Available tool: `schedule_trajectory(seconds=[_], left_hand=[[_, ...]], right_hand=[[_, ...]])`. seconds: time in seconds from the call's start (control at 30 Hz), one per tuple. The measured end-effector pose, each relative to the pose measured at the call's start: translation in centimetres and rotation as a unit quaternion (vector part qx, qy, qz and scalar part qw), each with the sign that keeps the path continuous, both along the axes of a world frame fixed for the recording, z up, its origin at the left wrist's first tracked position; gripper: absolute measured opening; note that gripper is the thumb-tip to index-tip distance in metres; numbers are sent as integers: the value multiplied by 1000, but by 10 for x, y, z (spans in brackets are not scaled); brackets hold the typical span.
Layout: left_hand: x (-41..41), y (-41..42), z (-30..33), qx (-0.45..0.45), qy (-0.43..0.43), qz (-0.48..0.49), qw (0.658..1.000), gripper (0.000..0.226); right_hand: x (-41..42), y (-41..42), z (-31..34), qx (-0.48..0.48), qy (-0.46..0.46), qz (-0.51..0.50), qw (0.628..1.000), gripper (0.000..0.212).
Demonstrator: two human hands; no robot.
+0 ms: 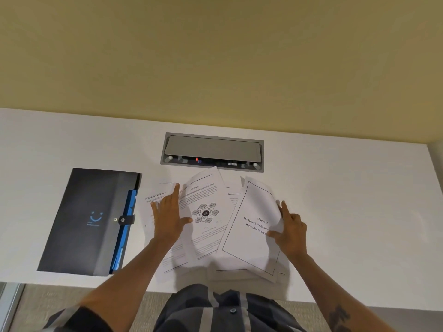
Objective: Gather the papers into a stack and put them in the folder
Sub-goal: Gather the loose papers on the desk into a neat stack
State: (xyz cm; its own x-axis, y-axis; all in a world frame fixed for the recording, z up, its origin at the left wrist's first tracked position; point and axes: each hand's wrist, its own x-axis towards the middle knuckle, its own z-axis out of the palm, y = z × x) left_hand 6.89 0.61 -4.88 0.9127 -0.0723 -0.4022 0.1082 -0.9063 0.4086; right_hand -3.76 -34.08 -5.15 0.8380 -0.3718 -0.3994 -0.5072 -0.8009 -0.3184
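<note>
The papers [211,224] lie fanned and overlapping at the centre of the counter [347,200]. The folder [86,221] lies at 9 o'clock, just beside them. The socket box [212,152] sits sunk in the counter at 12 o'clock, its near edge touched by the top sheet's corner. Left hand [169,219] lies on the papers' left part, right hand [291,230] at their 3 o'clock edge

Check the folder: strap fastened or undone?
Fastened, as far as shows. The folder lies flat on the desk, its black strap wrapped over the blue-tabbed edge onto the snap. No papers in it yet.
</note>
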Motion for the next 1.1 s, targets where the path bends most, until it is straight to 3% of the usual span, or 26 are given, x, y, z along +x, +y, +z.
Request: schedule_trajectory(seconds=[0.33, 0.5, 0.67, 0.83, 1.0, 1.1], left_hand=[[-12, -16, 2, -70, 30, 123, 989, 107], [-11, -25, 4, -37, 27, 175, 984, 105], [-7, -27, 4, 4, 26, 166, 986, 101], [4, -7, 0, 15, 33, 99, 994, 123], [6, 4, -2, 27, 43, 52, 997, 132], [6, 6, -4, 28, 46, 26, 998, 129]], right_hand=[[-7, 21, 1, -73, -19, 0, 997, 104], [-3, 24, 4, -82, -28, -6, 996, 109], [-5, 27, 1, 47, -101, -53, 992, 119], [-9, 33, -3, 144, -148, -157, 966, 128], [-15, 35, -5, 237, -146, -250, 927, 125], [-20, 34, -5, 233, -133, -262, 927, 112]])
